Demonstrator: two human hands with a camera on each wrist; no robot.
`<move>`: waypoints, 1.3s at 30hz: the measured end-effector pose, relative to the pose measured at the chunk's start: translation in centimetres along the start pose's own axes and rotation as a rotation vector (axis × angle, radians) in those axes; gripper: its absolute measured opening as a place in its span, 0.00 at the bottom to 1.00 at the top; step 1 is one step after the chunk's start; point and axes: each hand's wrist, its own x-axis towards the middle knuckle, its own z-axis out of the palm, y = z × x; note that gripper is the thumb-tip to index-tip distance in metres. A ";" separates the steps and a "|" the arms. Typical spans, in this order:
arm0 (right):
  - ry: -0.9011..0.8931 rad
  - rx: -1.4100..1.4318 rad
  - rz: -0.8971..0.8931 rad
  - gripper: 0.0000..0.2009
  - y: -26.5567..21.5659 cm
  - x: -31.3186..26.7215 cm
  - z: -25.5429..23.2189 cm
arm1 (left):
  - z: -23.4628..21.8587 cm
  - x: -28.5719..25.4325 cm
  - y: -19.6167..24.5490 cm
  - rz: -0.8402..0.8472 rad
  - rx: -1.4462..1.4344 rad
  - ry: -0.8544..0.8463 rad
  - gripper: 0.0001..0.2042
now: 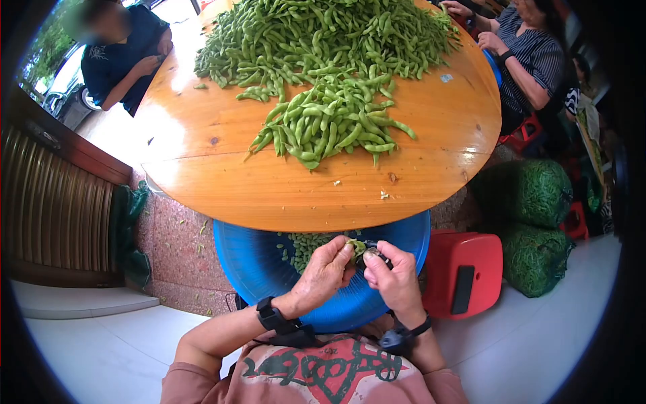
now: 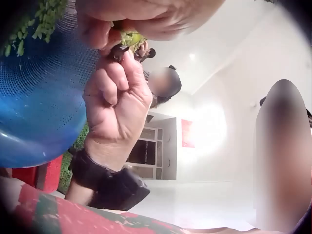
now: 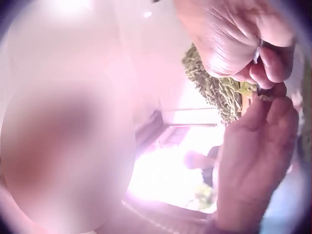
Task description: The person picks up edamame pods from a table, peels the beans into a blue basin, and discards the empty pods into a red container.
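Observation:
Over the blue basin [image 1: 235,269], the left hand [image 1: 317,277] pinches a green pod [image 1: 356,249], which also shows between the hands in the left wrist view [image 2: 132,38]. Touching it from the other side, the right hand [image 1: 398,276] grips a small dark object [image 1: 369,254] between thumb and curled fingers; what it is cannot be told. In the right wrist view the right hand [image 3: 234,44] is above and the left hand [image 3: 256,161] below, fingertips meeting at the pod [image 3: 246,89]. Shelled green beans [image 1: 306,250] lie in the basin.
A wooden table [image 1: 269,195] ahead bears a large pile of pods [image 1: 323,40] and a smaller heap [image 1: 330,124]. At the right stand a red stool [image 1: 488,273] and stuffed green net sacks [image 1: 531,195]. People [image 1: 124,57] sit or stand around the table.

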 end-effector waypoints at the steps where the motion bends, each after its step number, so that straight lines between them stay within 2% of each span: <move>1: 0.001 0.001 0.002 0.06 0.0 0.1 -0.5 | -0.3 0.1 0.3 -0.046 0.044 -0.050 0.11; 3: -0.116 0.290 0.132 0.05 0.2 0.4 -1.1 | -0.1 -0.3 0.8 -0.068 0.097 -0.063 0.11; 6: -0.121 0.351 0.119 0.04 0.7 0.5 -1.3 | 0.4 -0.3 0.9 -0.094 0.102 -0.006 0.11; 8: -0.118 0.393 0.120 0.04 1.1 0.5 -1.7 | 0.4 -0.2 0.4 -0.108 -0.090 -0.005 0.11; 9: -0.128 0.428 0.138 0.03 1.4 0.6 -1.9 | 0.2 -0.1 0.2 -0.111 -0.090 -0.006 0.11; 11: -0.137 0.463 0.155 0.02 1.4 0.5 -1.6 | -0.4 0.0 -0.1 -0.184 -0.275 -0.055 0.09; 13: 0.143 -0.595 -0.462 0.03 0.6 0.0 0.1 | -0.4 0.0 -0.1 -0.159 -0.341 -0.096 0.10; 14: 0.171 -0.690 -0.624 0.06 0.2 0.0 0.6 | -0.4 0.0 -0.1 -0.134 -0.406 -0.139 0.11; 17: 0.178 -0.776 -0.719 0.06 0.4 -0.2 1.6 | -0.8 0.1 -0.7 -0.123 -0.482 -0.134 0.12; 21: 0.184 -0.785 -0.744 0.07 0.5 -0.3 1.8 | -0.6 0.1 -0.7 -0.112 -0.432 -0.092 0.13; 27: 0.180 -0.671 -0.669 0.04 -0.5 -0.6 1.2 | -1.6 0.1 -1.2 -0.093 -0.391 -0.245 0.14; 29: 0.190 -0.467 -0.425 0.01 -1.3 -1.0 -0.1 | -2.2 0.0 -1.2 -0.099 0.091 -0.364 0.14; 30: 0.221 -0.407 -0.312 0.02 -1.9 -1.5 -1.1 | -2.0 -0.6 -0.5 -0.040 0.403 -0.373 0.13; 31: 0.268 -0.384 -0.254 0.03 -2.5 -2.1 -2.4 | -2.1 -1.0 0.3 -0.037 0.408 -0.369 0.13; 33: 0.367 -0.591 -0.305 0.03 -3.8 -3.5 -6.0 | -2.9 -1.6 2.5 0.492 1.059 -0.544 0.11; 34: 0.413 -0.786 -0.360 0.03 -4.1 -3.9 -7.9 | -2.9 -1.7 5.1 0.420 0.995 -0.549 0.10; 35: 0.427 -0.907 -0.386 0.04 -3.5 -4.2 -10.0 | -3.3 -1.7 7.1 0.449 0.920 -0.446 0.10; 36: 0.486 -1.143 -0.198 0.07 -3.1 -4.9 -11.7 | -4.0 -1.2 8.8 0.598 0.973 -0.303 0.08; 37: 0.503 -1.276 -0.119 0.09 -2.4 -5.1 -12.9 | -5.6 0.1 9.9 0.741 1.216 -0.147 0.09; 38: 0.496 -1.249 -0.140 0.10 -2.4 -5.4 -12.8 | -6.3 1.0 11.2 0.745 1.330 0.105 0.09; 39: 0.488 -1.222 -0.162 0.10 -2.5 -5.3 -12.5 | -6.9 2.3 12.5 0.867 1.311 0.234 0.11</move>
